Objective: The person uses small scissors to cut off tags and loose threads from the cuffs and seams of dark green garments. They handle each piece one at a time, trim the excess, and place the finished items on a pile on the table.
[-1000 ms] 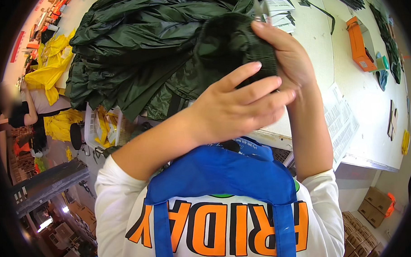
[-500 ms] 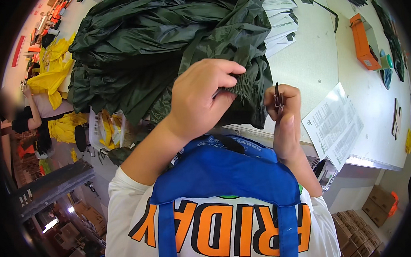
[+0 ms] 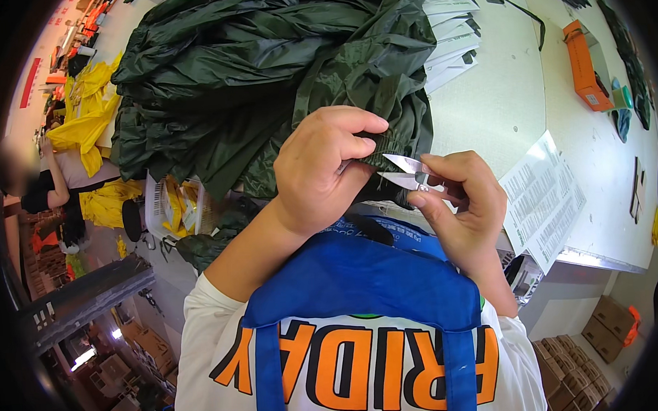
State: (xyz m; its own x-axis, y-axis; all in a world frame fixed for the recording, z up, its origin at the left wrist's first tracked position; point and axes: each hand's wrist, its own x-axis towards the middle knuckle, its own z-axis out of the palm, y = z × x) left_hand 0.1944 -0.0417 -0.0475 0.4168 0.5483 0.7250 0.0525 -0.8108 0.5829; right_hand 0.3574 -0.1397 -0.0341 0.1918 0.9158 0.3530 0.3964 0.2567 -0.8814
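Note:
A heap of dark green, shiny fabric garments (image 3: 215,72) covers the middle of the worktable. My left hand (image 3: 324,166) is closed on the gathered, elastic edge of the fabric (image 3: 395,141), fingers and thumb pinching it. In my right hand (image 3: 470,200) is a pair of small thread snips (image 3: 407,172), held between thumb and fingers. Their two pointed blades are apart and aim left at the gathered edge, right beside my left fingertips. Loose thread ends show there; whether the blades touch any is too fine to tell.
White printed packets (image 3: 450,38) are stacked behind the heap. Printed sheets (image 3: 542,198) lie at the table's right front edge, and an orange box (image 3: 586,66) stands farther back. At left are yellow fabric (image 3: 87,120), a white bin (image 3: 162,204) and another person's arm (image 3: 56,179).
My right hand has swung left and turned, bringing the snips from upright beside the fabric to pointing at its gathered edge. My left hand has shifted slightly nearer, still gripping the fabric.

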